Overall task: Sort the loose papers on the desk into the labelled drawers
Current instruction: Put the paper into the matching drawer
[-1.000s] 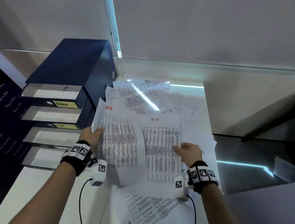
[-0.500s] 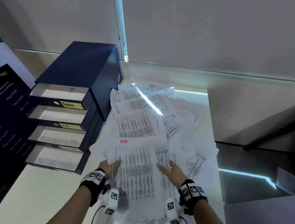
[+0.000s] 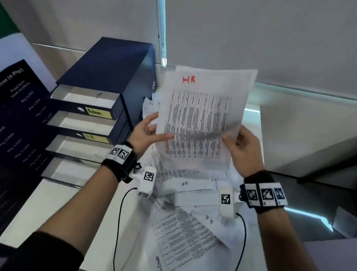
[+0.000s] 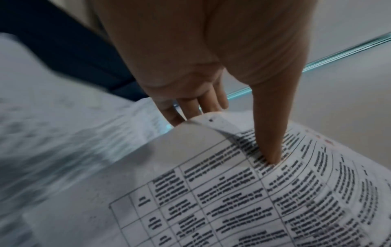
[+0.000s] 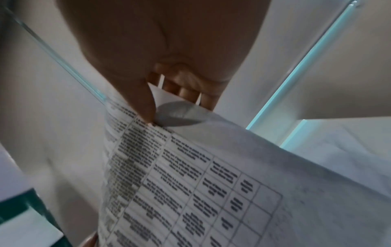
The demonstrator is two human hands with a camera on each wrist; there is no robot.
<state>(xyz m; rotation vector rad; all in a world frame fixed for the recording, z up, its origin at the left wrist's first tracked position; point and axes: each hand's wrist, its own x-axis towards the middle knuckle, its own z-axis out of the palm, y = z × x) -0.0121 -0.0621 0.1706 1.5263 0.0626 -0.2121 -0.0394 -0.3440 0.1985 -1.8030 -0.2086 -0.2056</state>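
A printed sheet marked "HR" in red (image 3: 198, 115) is held up above the desk by both hands. My left hand (image 3: 146, 133) pinches its left edge, thumb on the printed face (image 4: 273, 150) and fingers behind. My right hand (image 3: 240, 144) pinches the right edge between thumb and fingers (image 5: 146, 107). The sheet (image 5: 190, 183) bows between them. Left of it stands the dark blue drawer unit (image 3: 105, 75) with several drawers pulled out; one is labelled "Admin" (image 3: 97, 112) and the one below "HR" (image 3: 93, 137). More loose papers (image 3: 186, 229) lie on the desk under the hands.
A dark poster with white print (image 3: 6, 120) leans at the left of the drawers. The white desk (image 3: 59, 207) ends at a wall with a blind behind. A dark low surface (image 3: 319, 191) lies to the right. Wrist camera cables (image 3: 120, 227) trail over the desk.
The hands were down on the paper pile gathering sheets; now they have lifted the red "HR" sheet up off the desk and hold it upright between them.
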